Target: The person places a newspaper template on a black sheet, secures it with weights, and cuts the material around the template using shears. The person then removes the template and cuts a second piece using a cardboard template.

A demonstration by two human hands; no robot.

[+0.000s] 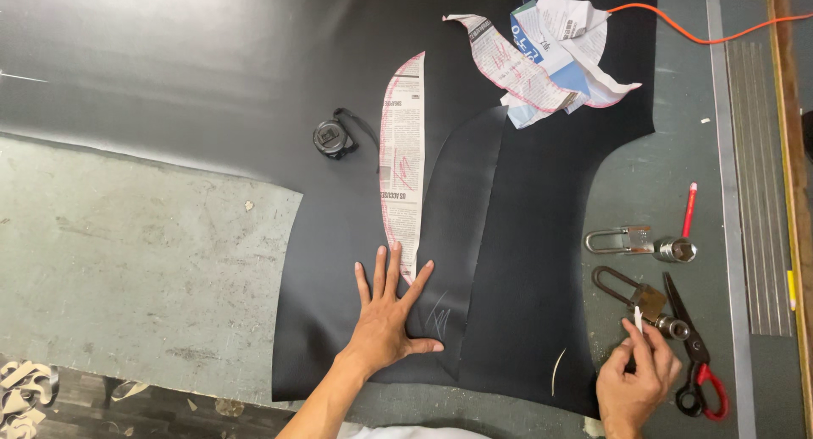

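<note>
Left hand (pixel 391 316) flat, fingers (pixel 379 265) spread and released, pressing on a black sheet (pixel 254 92) near the middle of the near edge, fingertips touching the bottom of a curved newsprint pattern (pixel 401 164) and the thumb side resting on a cut black piece (pixel 461 202). Black piece long, tapered, matte, curved along its left edge, straight along the right, with faint white chalk strokes near its lower end, lying just right of the pattern. Sheet smooth, faintly glossy, covering most of the grey tabletop (pixel 135 261), its right edge cut in a curve. Right hand (pixel 637 384) at the near right, fingers pinched on a white chalk stick (pixel 638 320). Just beside it, two padlocks (pixel 631 240) and scissors (pixel 699 363) with red handles; farther off, a red pencil (pixel 689 209). Tape measure (pixel 332 138) left of the pattern; crumpled paper patterns (pixel 546 54) at the far edge, orange cable (pixel 703 34) beyond.
</note>
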